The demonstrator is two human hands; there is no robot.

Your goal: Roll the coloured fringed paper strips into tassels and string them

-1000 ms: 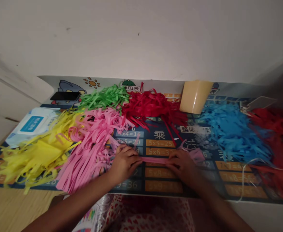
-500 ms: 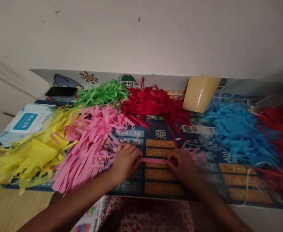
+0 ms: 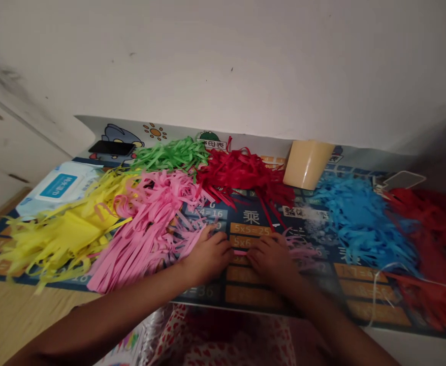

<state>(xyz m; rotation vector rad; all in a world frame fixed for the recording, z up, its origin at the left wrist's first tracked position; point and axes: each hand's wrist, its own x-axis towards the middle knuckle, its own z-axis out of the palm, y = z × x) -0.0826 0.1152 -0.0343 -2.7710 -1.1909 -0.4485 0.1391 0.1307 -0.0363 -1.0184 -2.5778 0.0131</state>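
My left hand and my right hand are close together over the table mat, fingers curled down. A narrow, flat pink band shows in the small gap between them. Pale pink-lilac fringe spreads out beyond my left hand, and similar fringe beyond my right; both look like the cut ends of one fringed paper strip whose middle is the band. Fingertips on both sides are partly hidden. Left of my left hand lies a heap of pink fringed paper.
Yellow fringe, green fringe, red fringe and blue fringe lie around. A wipes pack, a black phone and a tilted yellow cup stand toward the wall. White string loops at right.
My hands have come closer together, so less of the pink band shows between them. My right hand has shifted left. The camera view has moved slightly.
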